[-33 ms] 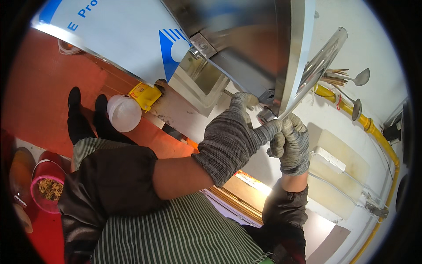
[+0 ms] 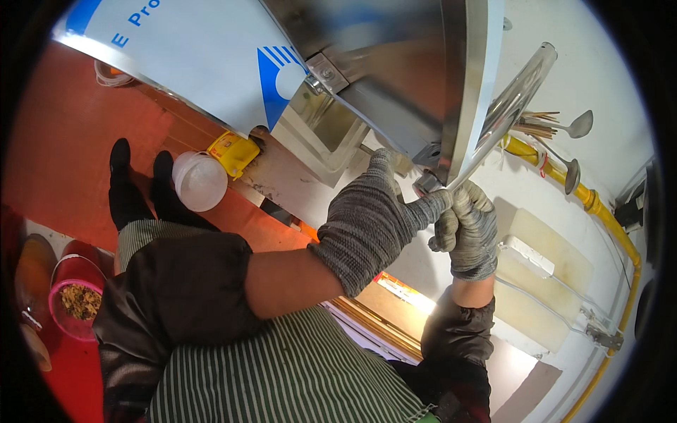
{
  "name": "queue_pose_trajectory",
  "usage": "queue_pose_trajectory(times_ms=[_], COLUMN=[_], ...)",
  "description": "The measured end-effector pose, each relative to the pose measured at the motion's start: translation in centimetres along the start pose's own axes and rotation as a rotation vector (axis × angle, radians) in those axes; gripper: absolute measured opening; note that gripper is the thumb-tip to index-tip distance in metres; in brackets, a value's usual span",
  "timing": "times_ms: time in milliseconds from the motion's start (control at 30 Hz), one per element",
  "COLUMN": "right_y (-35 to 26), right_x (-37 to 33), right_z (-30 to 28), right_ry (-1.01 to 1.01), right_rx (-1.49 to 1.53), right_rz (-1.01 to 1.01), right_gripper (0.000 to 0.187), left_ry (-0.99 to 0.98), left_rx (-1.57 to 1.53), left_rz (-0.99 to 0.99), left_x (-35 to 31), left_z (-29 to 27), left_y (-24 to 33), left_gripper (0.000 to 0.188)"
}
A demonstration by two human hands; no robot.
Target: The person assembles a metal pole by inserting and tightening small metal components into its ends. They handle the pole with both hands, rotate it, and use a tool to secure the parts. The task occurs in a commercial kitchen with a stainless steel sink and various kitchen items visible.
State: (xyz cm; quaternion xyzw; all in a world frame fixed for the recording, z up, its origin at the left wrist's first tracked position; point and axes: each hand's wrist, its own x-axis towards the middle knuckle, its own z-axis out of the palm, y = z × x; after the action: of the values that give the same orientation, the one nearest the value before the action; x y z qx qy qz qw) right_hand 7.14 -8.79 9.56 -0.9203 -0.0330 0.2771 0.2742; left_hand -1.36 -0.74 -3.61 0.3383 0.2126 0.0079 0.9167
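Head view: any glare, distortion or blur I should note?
Head view: the corners go black and the yellow pipe appears bowed near the right rim, likely fisheye bending; head view: the steel panel carries soft, smeared reflections, and a bright patch below the hands looks washed out; head view: the gloved left hand and right hand look reasonably sharp.
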Motion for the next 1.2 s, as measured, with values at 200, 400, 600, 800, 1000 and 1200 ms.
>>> queue_pose_trajectory(times_ms=[200,400,600,800,1000,1200], right_y=[-0.1,-0.6,0.8,4.2,4.8,5.1], right_x=[-0.2,-0.5,0.3,1.5,2.1,2.7], right_z=[-0.1,-0.5,-2.4,-1.9,-1.1,-1.0], right_ry=[-0.024,-0.131,-0.280,-0.277,-0.053,-0.096], right_rx=[-0.056,-0.107,0.059,0.095,-0.184,0.163], right_rz=[-0.023,-0.099,-0.285,-0.570,-0.831,-0.608], right_gripper=[0.043,0.047,0.040,0.038,0.024,0.016], left_ry=[-0.175,-0.167,-0.180,-0.192,-0.196,-0.188], left_rx=[-0.001,0.048,0.659,0.182,0.114,0.178], left_rz=[0.090,0.155,0.792,-0.020,-0.045,0.010], left_x=[-0.4,-0.1,1.2,-0.4,-0.4,0.0], left_z=[0.0,1.5,0.1,0.4,1.5,1.2], left_y=[0.3,0.1,-1.1,1.5,2.0,1.2], left_gripper=[0.047,0.036,0.029,0.054,0.056,0.051])
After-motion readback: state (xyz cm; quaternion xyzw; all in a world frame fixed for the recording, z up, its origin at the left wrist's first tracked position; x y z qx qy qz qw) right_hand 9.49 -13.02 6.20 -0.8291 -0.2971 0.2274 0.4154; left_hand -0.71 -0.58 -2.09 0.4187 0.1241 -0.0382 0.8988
